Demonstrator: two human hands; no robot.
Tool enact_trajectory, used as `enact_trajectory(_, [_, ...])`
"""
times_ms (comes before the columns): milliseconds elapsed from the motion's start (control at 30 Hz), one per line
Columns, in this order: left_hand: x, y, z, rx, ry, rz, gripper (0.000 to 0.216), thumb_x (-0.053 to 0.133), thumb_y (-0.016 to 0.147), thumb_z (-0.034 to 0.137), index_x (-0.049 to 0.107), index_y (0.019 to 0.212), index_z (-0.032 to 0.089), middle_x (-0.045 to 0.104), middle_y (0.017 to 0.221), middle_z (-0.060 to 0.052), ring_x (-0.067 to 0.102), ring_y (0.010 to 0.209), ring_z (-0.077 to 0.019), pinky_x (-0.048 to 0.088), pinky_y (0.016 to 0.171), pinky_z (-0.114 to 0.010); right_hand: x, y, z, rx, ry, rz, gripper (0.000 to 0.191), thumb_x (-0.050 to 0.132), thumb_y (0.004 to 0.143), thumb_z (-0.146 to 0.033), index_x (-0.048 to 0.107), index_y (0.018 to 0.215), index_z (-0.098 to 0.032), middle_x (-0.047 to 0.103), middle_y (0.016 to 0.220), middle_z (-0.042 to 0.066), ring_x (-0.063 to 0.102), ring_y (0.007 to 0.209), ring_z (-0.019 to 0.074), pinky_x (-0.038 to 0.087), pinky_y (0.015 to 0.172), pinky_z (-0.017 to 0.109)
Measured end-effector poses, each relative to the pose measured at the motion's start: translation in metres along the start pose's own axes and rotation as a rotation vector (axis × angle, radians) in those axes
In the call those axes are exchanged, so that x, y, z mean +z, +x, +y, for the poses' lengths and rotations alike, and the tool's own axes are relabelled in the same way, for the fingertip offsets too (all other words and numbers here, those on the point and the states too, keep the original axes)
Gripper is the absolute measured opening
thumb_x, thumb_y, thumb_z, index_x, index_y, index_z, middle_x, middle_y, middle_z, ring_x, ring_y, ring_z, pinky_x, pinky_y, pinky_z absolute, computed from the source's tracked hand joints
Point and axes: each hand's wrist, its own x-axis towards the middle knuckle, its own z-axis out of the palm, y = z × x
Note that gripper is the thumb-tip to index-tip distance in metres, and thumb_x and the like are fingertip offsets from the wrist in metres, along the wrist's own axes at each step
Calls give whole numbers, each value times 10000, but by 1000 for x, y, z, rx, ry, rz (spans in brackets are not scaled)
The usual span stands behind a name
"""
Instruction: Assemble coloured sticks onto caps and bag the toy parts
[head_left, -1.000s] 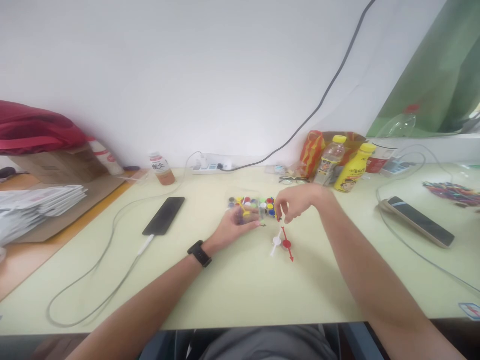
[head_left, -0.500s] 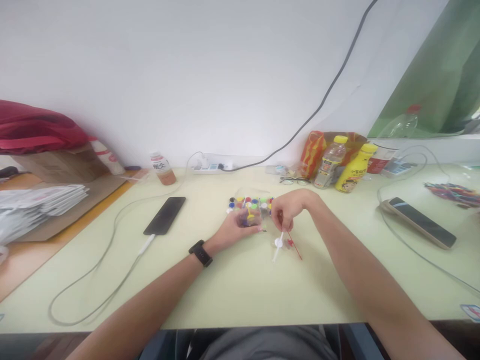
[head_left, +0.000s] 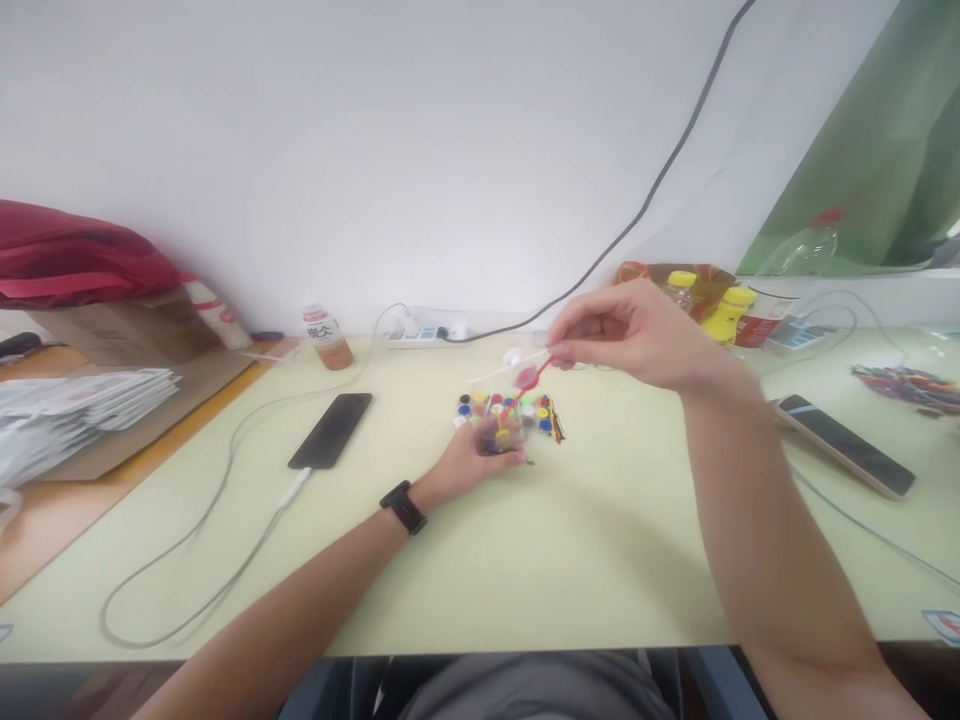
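Observation:
My left hand (head_left: 472,462), a black watch (head_left: 403,507) on its wrist, is wrapped round a small clear cup (head_left: 511,440). A yellow disc on a stick shows in the cup. Over the cup, my right hand (head_left: 626,335) pinches the ends of two thin sticks between thumb and fingers. One is a white stick with a round white disc (head_left: 514,358), the other a red stick with a red disc (head_left: 528,378). The red stick's lower end reaches toward the cup's mouth. Behind the cup lie several coloured round caps (head_left: 464,400) and a bunch of coloured sticks (head_left: 556,418).
Left of my hand lies a black phone (head_left: 331,430) on a white charging cable. A drink bottle (head_left: 327,338) and a power strip (head_left: 424,330) stand along the wall. At right are yellow-capped bottles (head_left: 724,316), another phone (head_left: 847,445) and a coloured bundle (head_left: 904,387).
My right hand has risen from the table right of the cup and swung up and over it, carrying the white and red sticks. My left hand and the cup have stayed in place.

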Motion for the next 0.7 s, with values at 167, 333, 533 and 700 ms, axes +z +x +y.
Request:
enact_trajectory(167, [1,0,0,-24,5,11,495,849,790,412,664,1181,172,724,1134,-98,695,1027,-242,567,947,-414,15,8,1,14,-107,-2,134,711,861,-337,739,892,-210,756,868,51,706,846,220,555,724,330])
enact_trajectory(333, [2,1,3,-2,2,9,459,843,794,422,679,1140,170,721,1124,-97,692,1008,-232,572,924,-389,10,8,11,19,-238,-37,86,679,842,-269,731,850,-200,751,814,29,699,782,202,527,676,296])
enact_trajectory(533, [2,1,-1,12,32,29,470,838,803,402,671,1177,171,724,1057,-90,692,963,-231,565,895,-382,9,6,10,-2,-382,-110,125,633,817,-187,754,844,-200,752,814,25,671,739,184,481,634,279])
enact_trajectory(700, [2,1,-5,42,103,62,469,837,799,408,689,1170,163,715,997,-82,673,921,-230,557,860,-368,16,4,2,-4,-406,-188,148,608,795,-158,748,817,-199,747,848,39,645,746,181,460,634,283])
